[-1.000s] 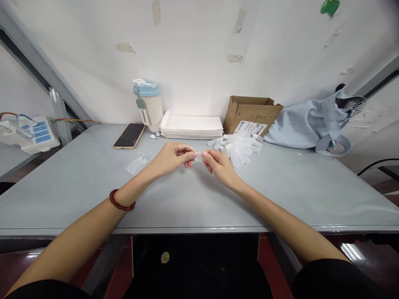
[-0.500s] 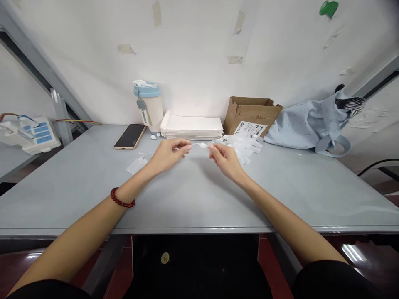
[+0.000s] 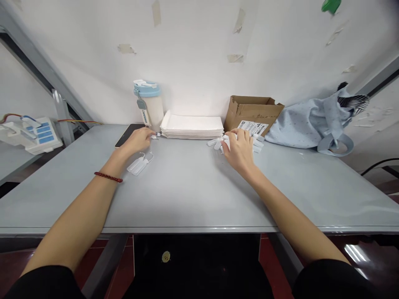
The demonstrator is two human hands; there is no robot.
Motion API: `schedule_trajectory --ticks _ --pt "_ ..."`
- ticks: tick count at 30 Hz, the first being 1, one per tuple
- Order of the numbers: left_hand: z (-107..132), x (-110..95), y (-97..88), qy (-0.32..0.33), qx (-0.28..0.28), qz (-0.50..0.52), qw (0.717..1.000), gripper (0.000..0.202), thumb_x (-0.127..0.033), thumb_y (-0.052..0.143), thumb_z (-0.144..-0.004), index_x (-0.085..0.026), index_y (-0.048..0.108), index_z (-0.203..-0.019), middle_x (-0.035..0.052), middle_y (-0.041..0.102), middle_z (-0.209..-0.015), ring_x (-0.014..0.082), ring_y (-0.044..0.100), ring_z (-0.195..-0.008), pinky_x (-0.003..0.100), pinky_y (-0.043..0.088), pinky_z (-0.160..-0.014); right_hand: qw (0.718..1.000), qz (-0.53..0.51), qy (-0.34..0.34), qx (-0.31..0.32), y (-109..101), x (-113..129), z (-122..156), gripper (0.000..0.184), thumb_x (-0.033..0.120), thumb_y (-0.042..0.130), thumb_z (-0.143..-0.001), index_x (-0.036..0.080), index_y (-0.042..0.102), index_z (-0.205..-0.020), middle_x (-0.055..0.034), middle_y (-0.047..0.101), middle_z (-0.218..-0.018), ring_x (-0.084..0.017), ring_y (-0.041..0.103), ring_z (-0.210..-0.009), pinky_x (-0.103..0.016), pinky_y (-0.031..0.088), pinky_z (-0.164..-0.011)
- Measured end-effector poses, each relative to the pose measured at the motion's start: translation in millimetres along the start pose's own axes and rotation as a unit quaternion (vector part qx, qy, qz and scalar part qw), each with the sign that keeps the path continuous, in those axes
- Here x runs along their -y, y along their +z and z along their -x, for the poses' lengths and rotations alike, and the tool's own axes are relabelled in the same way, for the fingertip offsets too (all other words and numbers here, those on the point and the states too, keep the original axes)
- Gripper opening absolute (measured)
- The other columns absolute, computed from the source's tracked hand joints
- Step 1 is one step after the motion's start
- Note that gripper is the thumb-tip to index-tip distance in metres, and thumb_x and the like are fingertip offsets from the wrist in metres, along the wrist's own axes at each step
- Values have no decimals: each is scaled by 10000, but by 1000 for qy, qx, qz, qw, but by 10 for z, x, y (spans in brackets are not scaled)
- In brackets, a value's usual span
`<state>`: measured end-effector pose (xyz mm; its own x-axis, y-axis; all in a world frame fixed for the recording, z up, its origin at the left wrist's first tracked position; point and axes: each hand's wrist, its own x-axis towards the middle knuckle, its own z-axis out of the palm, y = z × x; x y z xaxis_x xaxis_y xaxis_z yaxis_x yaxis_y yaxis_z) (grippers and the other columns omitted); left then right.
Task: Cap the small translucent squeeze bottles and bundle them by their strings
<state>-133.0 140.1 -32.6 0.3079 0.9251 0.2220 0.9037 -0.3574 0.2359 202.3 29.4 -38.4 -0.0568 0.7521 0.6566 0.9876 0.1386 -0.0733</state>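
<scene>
My left hand (image 3: 139, 140) reaches over the phone (image 3: 125, 135), its fingers drawn together with the tips beside small white pieces (image 3: 154, 136) at the foot of the cup. Whatever it pinches is hidden. Near that wrist, translucent white strips with thin curled strings (image 3: 138, 165) lie on the grey table (image 3: 187, 191). Over on the right, my right hand (image 3: 240, 148) rests above a pile of similar translucent strips (image 3: 215, 143), fingers spread and bent down onto it. The hand covers much of the pile.
A cream cup with a blue lid (image 3: 152, 108), a stack of white paper-like sheets (image 3: 192, 126) and a cardboard box (image 3: 254, 112) line the wall. At right lies a light blue cloth bag (image 3: 299, 124). A white power strip (image 3: 43, 135) is at far left.
My hands have parted from the thin white piece they held between them. The left moved left and back towards the cup; the right moved right onto the pile.
</scene>
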Motion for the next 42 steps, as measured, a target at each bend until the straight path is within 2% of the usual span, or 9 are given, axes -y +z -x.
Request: schedule_trajectory --ticks 5,8,15,19,21,25,30,35,42 --pt "-29 42 31 7 57 0 998 452 -181 432 -741 -130 716 -1088 104 687 -1174 261 625 -1088 280 446 -943 998 -39 -51 2 -7 150 67 228 241 483 -900 137 608 -1060 -181 568 -1154 -320 464 -1062 -429 372 -809" --pt "-27 75 10 -2 75 -23 997 407 -235 465 -739 -155 732 -1035 99 723 -1062 265 651 -1001 280 469 -856 994 -71 -76 25 7 244 126 223 233 473 -909 134 611 -1053 -173 584 -1134 -309 474 -1051 -429 371 -828" --pt "52 -34 -35 -10 51 7 999 200 -288 566 -694 -179 731 -724 77 722 -763 244 660 -774 277 472 -676 963 -159 -174 130 -8 694 243 224 223 463 -926 131 607 -1070 -161 599 -1136 -285 496 -1054 -418 374 -848" --pt "100 -176 -80 -20 10 55 998 205 -284 594 -694 -151 732 -767 84 725 -775 238 665 -767 286 487 -711 929 -200 -217 225 4 1106 200 258 267 470 -943 119 581 -1124 -157 599 -1144 -273 512 -1064 -423 388 -882" --pt "118 -229 -108 -26 -16 86 996 241 -279 609 -692 -132 733 -837 91 732 -828 238 669 -803 293 495 -754 921 -209 -207 255 49 1334 145 324 328 479 -946 108 549 -1173 -168 578 -1170 -279 509 -1080 -429 398 -890" --pt "150 -274 -155 -31 -60 139 988 296 -282 622 -692 -135 728 -926 86 733 -904 234 665 -845 314 502 -801 921 -237 -141 274 206 1729 6 600 571 489 -889 46 527 -1176 -212 538 -1154 -326 497 -1081 -457 426 -862" --pt "162 -274 -171 -51 -98 174 978 296 -326 631 -696 -127 742 -886 82 721 -832 229 653 -811 309 499 -787 896 -297 -91 317 374 1953 -105 762 717 542 -764 52 543 -1137 -219 516 -1150 -354 472 -1113 -476 434 -885" --pt "153 -288 -176 -68 -108 187 974 308 -331 641 -697 -112 745 -888 85 717 -811 223 647 -806 305 500 -781 890 -292 -88 338 432 2021 -88 779 713 574 -730 57 543 -1149 -226 509 -1166 -375 453 -1140 -516 401 -919" --pt "155 -306 -205 -70 -112 205 970 279 -296 652 -688 -101 742 -865 88 717 -803 232 657 -813 320 505 -800 898 -278 -89 330 411 1980 -53 628 571 572 -771 78 544 -1159 -197 514 -1140 -357 466 -1113 -511 402 -899"
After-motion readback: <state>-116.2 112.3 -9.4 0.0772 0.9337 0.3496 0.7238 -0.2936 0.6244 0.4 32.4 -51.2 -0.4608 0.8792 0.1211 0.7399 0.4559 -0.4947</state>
